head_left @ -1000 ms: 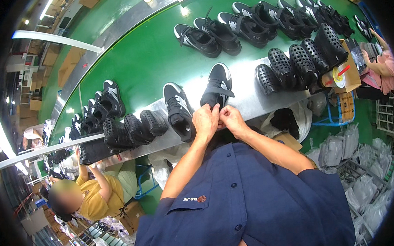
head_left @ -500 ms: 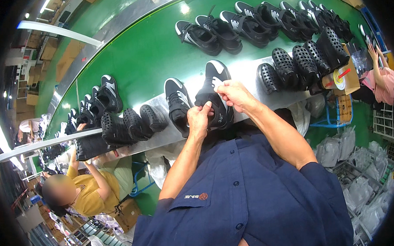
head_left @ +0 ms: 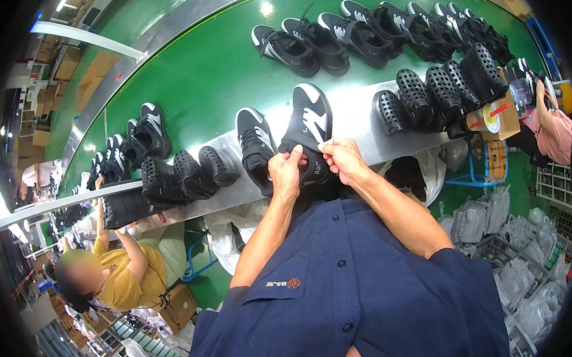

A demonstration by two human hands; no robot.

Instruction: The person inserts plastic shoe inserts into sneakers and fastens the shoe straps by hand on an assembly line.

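Observation:
A black sneaker (head_left: 309, 113) with a grey-white toe and white side marks lies in front of me, toe pointing away. At the left side of its opening, my left hand (head_left: 284, 172) is closed, the thumb pressed on the shoe's black upper. My right hand (head_left: 344, 158) pinches the right side of the upper near a white stripe; the exact part between its fingertips is too small to make out. Just to the left sits a matching sneaker (head_left: 253, 138) with a strap across it, close to my left hand.
Black perforated shoe forms (head_left: 414, 99) stand right on the metal edge (head_left: 360, 124), with more forms (head_left: 190, 176) left. Several sneakers (head_left: 363, 38) line the green surface (head_left: 205, 73). A drink cup (head_left: 489, 118) stands far right. A co-worker in yellow (head_left: 134, 274) works at the left.
My right hand has come back toward me, from the front of the sneaker to the right side of its opening. My left hand stays on the shoe, shifted slightly left.

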